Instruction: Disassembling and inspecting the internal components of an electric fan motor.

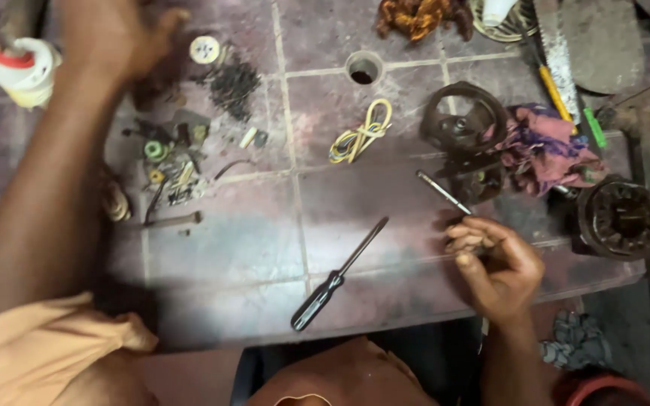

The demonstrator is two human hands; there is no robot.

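Seen from the head camera, a person sits at a grimy tiled counter (pixel 265 240) strewn with small parts. The right hand (pixel 494 263) is curled at the near edge, its fingers (pixel 464 242) clenched around the handle end of a thin metal tool (pixel 443 192) whose shaft slants up and left toward a dark round motor housing (pixel 464 124). The left hand (pixel 118 34) is stretched to the far left corner, fingers loose and spread over the surface, gripping nothing that can be seen; just beside it stands a white plastic container with a red band (pixel 20 68). A small round white spool (pixel 205 49) lies near that hand, next to a heap of dark shavings (pixel 233 86). Below it sits a cluster of small electrical bits and wires (pixel 168 165). A black-handled screwdriver (pixel 338 277) lies free on the counter between the two arms, well apart from both hands. A yellow and white wire loop (pixel 361 134) rests near a round hole in the counter (pixel 363 69). A crumpled purple cloth (pixel 547 146) lies beside the motor housing, a toothed dark round part (pixel 618 218) at the right edge, and a saw blade (pixel 558 53) at the far side
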